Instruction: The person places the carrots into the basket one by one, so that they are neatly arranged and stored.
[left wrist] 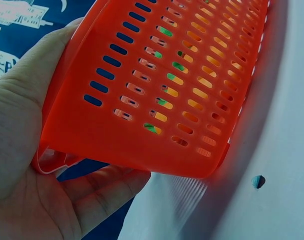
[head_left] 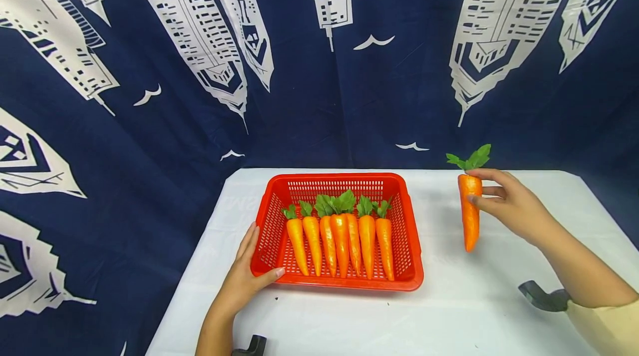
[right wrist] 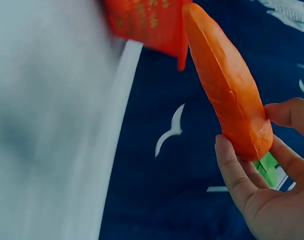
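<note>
A red plastic basket [head_left: 344,284] with slotted walls sits on the white table. Side by side inside it lie several orange carrots [head_left: 341,242], their green leaves toward the far wall. My left hand [head_left: 246,274] grips the basket's near left corner, thumb on the front rim and fingers along the left side; the left wrist view shows this hand [left wrist: 47,165] around the corner of the rim. Over the right part of the table, my right hand [head_left: 509,203] pinches one carrot [head_left: 468,217] near its leafy top. That carrot [right wrist: 231,95] hangs tip down in the head view.
A white cloth covers the table [head_left: 449,311]. Behind it hangs a dark blue curtain [head_left: 309,112] printed with white buildings and birds. Dark wrist mounts show at the right forearm [head_left: 584,273] and left forearm [head_left: 217,328]. A small dark speck [left wrist: 258,181] lies on the cloth near the basket.
</note>
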The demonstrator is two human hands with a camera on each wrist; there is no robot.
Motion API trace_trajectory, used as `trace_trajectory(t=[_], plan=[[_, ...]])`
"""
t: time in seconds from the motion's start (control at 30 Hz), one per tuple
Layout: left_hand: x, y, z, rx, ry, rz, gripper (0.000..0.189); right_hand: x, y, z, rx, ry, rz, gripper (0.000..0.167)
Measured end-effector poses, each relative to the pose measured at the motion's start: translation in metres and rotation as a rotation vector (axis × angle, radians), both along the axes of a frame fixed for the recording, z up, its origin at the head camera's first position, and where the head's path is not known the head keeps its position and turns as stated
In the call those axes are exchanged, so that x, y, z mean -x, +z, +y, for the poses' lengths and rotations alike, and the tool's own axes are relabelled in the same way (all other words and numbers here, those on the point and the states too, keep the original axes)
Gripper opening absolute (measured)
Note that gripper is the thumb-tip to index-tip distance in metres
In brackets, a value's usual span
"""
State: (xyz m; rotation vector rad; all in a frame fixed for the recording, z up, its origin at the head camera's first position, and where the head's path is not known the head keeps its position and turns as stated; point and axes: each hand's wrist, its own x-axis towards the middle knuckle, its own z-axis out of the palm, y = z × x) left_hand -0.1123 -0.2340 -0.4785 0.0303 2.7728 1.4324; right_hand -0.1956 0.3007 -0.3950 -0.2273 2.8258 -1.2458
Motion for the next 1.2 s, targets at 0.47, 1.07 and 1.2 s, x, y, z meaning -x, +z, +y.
trace_trajectory(t=[0.47,1.07,1.2], plan=[[0.0,0.001,0.001,-0.014,0.01,-0.015,0.113,0.016,0.029,-0.07,0.095,0.113,0.115,0.052],[0.001,-0.002,0.0,-0.01,0.01,-0.017,0.112,0.042,0.023,-0.14,0.136,0.226,-0.001,0.05],[0.001,-0.002,-0.001,0.0,0.008,-0.013,0.112,0.049,0.013,-0.152,0.149,0.249,-0.085,0.049]])
